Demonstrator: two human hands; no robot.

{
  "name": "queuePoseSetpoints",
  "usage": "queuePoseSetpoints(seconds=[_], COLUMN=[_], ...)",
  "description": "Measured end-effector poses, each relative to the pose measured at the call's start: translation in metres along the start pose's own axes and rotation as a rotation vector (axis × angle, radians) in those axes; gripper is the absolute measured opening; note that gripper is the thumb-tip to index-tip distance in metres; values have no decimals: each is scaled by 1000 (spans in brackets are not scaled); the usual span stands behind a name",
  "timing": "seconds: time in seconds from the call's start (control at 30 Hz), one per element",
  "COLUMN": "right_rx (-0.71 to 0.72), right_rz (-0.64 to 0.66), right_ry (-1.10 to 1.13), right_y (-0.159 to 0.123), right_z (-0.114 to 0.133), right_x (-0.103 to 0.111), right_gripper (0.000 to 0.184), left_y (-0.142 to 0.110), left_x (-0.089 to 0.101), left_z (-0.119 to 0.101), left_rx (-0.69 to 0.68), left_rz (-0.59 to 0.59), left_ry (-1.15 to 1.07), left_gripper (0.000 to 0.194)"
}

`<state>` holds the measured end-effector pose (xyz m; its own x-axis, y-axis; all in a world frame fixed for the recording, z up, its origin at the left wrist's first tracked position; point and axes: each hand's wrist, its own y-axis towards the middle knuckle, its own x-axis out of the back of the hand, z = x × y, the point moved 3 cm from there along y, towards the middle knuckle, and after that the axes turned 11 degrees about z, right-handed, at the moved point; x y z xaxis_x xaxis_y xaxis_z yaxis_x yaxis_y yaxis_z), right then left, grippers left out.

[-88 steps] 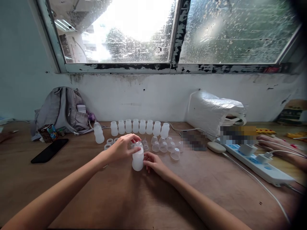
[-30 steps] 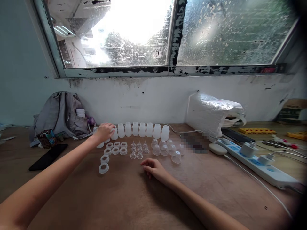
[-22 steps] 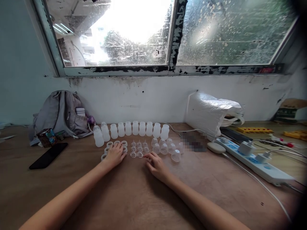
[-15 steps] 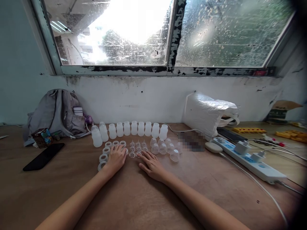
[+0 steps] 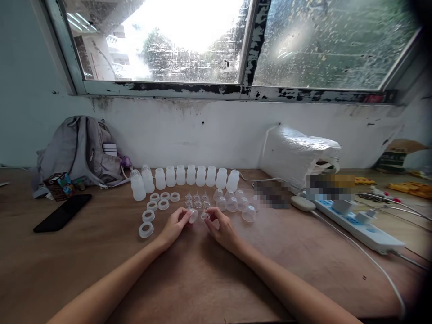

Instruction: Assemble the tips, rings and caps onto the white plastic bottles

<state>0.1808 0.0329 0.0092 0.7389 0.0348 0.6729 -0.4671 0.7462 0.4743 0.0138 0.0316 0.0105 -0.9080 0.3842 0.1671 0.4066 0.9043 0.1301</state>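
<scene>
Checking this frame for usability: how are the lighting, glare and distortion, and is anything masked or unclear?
Head view: the window blows out to white, backlighting the table; its frame bows from wide-angle distortion; right corners are vignetted dark; two patches are pixelated; the small clear parts in the left hand and right hand are hard to tell apart.

Daylight only, coming from the window point(image 5: 236, 40) above and beyond the hands. Left pane is blown out to white; right pane is streaked and dirty, greenery behind it reads hazy. Wall point(image 5: 202, 130) below the sill is evenly lit, slightly flat. Table point(image 5: 189, 279) is mid-bright with soft shadows falling toward the camera under both forearms. Translucent parts near the left hand point(image 5: 173, 227) and right hand point(image 5: 222, 229) have low contrast and soft edges. Wide-angle bowing bends the window frame; dark vignette at the right corners. Pixelated patches right of the hands.
</scene>
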Motion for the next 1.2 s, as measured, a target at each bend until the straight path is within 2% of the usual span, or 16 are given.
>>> queuePoseSetpoints(seconds=[0.1, 0.17, 0.3, 0.43, 0.5, 0.63, 0.77, 1.03, 1.2], right_rx=[66, 66, -25, -88, -91, -67, -86, -118, -135], right_rz=[52, 77, 58, 52, 81, 135, 116, 69, 60], right_ry=[24, 30, 10, -19, -40, -82, -92, -58, -36], right_y=[-4, -5, -6, -5, -5, -5, -5, -3, -1], right_z=[10, 12, 7, 3, 3, 7, 6, -1, -4], right_x=[-1, -3, -6, -6, -6, -6, -7, -7, -4], right_gripper=[13, 13, 10, 19, 22, 16, 12, 18, 17], left_y=[-1, -2, -3, -3, -4, -6, -8, -9, -8], left_x=[-9, -12, -15, -19, -22, -27, -31, -37, -39], left_z=[4, 5, 5, 5, 3, 0, 1, 1, 0], left_rx=[50, 56, 31, 43, 37, 24, 51, 165, 143], left_rz=[55, 77, 81, 98, 137, 248, 323, 363, 362], left_ry=[-281, -333, -289, -242, -229, -221, -249, -289, -246], left_gripper=[30, 30, 31, 33, 33, 32, 33, 37, 41])
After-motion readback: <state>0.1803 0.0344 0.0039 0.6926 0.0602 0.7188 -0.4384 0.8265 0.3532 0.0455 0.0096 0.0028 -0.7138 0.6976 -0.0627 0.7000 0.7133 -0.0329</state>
